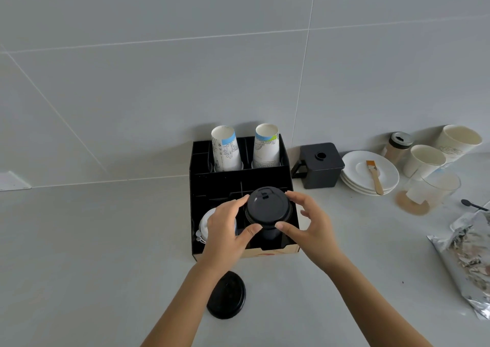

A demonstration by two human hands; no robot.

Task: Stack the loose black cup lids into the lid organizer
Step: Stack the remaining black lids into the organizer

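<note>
Black lids (268,209) stand stacked in the front right slot of the organizer (212,187), with the left hand (228,230) and right hand (310,222) around the top one, fingertips pressing its rim. One loose lid (226,295) lies on the counter (79,254), just before the organizer.

The left hand (228,230) hides most of the white lids (204,224); foil bag (466,267) seemingly cut off at right.

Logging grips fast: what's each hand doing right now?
Left hand: fingertips gripping the black lid stack.
Right hand: gripping the same stack from the other side.
</note>
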